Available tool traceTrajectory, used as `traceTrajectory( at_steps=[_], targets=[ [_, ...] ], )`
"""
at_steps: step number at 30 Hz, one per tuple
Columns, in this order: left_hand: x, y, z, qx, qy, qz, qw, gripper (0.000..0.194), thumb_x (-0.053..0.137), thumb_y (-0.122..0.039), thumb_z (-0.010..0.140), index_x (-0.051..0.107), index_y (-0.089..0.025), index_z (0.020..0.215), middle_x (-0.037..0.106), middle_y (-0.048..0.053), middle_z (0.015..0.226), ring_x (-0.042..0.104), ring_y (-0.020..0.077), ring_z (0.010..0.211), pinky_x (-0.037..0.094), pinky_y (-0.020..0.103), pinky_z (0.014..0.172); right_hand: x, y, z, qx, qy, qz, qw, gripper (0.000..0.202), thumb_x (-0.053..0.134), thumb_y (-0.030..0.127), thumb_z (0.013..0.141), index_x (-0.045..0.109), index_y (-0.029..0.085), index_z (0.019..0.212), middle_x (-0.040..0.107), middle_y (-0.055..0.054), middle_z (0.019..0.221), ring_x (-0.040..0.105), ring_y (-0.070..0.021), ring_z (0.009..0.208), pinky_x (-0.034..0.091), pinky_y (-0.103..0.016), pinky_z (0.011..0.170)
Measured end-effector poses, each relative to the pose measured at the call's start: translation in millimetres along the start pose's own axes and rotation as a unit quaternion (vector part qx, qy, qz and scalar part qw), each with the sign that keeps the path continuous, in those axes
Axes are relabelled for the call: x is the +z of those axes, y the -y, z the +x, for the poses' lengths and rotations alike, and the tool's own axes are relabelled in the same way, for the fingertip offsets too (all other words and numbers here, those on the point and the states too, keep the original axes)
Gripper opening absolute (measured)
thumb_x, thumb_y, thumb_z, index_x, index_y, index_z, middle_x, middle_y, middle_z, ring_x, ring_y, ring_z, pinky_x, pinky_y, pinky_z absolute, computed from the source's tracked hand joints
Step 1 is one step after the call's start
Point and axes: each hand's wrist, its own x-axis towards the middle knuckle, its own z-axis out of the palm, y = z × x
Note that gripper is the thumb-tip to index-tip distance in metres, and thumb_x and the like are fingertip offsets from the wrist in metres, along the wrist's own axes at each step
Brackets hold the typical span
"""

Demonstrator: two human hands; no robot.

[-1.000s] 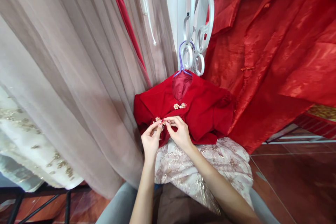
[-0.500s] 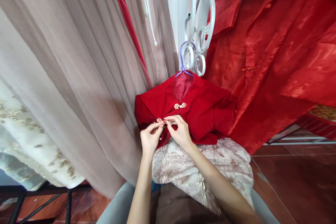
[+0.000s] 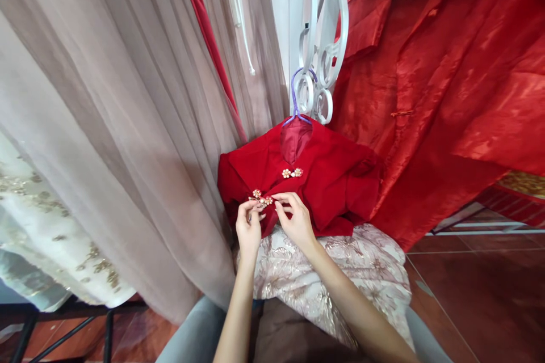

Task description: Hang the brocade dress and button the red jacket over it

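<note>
A red velvet jacket (image 3: pixel 336 181) hangs from a purple hanger (image 3: pixel 294 99). At its neck, a flower-shaped clasp (image 3: pixel 292 173) with pearly petals lies across the front opening. Lower down is a second, similar clasp (image 3: pixel 266 202), with another flower piece (image 3: pixel 256 193) beside it. My left hand (image 3: pixel 249 227) has its curled fingers on the left end of the lower clasp. The thumb and index finger of my right hand (image 3: pixel 297 221) pinch the jacket front just right of that clasp. My fingertips partly hide the lower clasp and the cloth there.
The hanger hooks onto a white scrolled metal rack (image 3: pixel 307 91). Pale tulle drapes (image 3: pixel 162 142) hang at the left, red satin garments (image 3: pixel 447 96) at the right. A cream and gold brocade cloth (image 3: pixel 361 261) lies over my lap. Reddish tiles (image 3: pixel 489 283) form the floor.
My fingers have drawn slightly apart at the lower clasp, leaving more of its flowers in sight. My left hand has shifted a little right and down; my right hand also sits slightly lower.
</note>
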Motion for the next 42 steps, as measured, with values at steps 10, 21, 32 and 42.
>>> traceTrajectory(
  at_steps=[10, 21, 32, 42],
  targets=[
    [-16.8, 22.4, -22.2, 0.045, 0.114, 0.272, 0.954, 0.015, 0.058, -0.019, 0.07, 0.061, -0.019, 0.085, 0.066, 0.003, 0.085, 0.06, 0.0141, 0.068, 0.05, 0.027, 0.066, -30.1, -35.8, -53.5, 0.082, 0.006, -0.244, 0.966, 0.034, 0.062, 0.017, 0.068, 0.055, 0.02, 0.101, 0.059, -0.007, 0.094, 0.059, -0.0249, 0.089, 0.053, -0.04, 0.076],
    [-29.6, 19.6, -16.8, 0.021, 0.202, 0.182, 0.962, 0.011, 0.062, -0.03, 0.074, 0.063, -0.019, 0.078, 0.067, 0.003, 0.077, 0.064, 0.0146, 0.068, 0.052, 0.023, 0.058, -31.1, -44.6, -50.5, 0.051, 0.043, -0.097, 0.993, 0.016, 0.066, 0.031, 0.078, 0.055, 0.022, 0.085, 0.062, 0.0, 0.077, 0.06, -0.0157, 0.068, 0.05, -0.026, 0.06],
    [-26.9, 11.9, -17.5, -0.053, 0.187, 0.112, 0.974, 0.008, 0.063, -0.02, 0.065, 0.06, -0.016, 0.071, 0.063, 0.001, 0.069, 0.061, 0.0118, 0.063, 0.05, 0.021, 0.061, -39.7, -13.0, -45.0, -0.033, 0.191, -0.104, 0.975, 0.018, 0.056, 0.026, 0.089, 0.066, 0.026, 0.103, 0.065, -0.002, 0.089, 0.062, -0.0148, 0.074, 0.051, -0.025, 0.066],
    [-25.9, 21.4, -13.8, -0.139, 0.125, 0.006, 0.982, 0.019, 0.071, -0.028, 0.061, 0.061, -0.014, 0.07, 0.064, 0.001, 0.067, 0.061, 0.012, 0.063, 0.05, 0.022, 0.064, -32.4, -7.9, -19.9, 0.0, 0.287, -0.176, 0.942, 0.022, 0.051, 0.023, 0.091, 0.062, 0.026, 0.11, 0.059, -0.002, 0.094, 0.06, -0.0143, 0.079, 0.048, -0.025, 0.073]
  ],
)
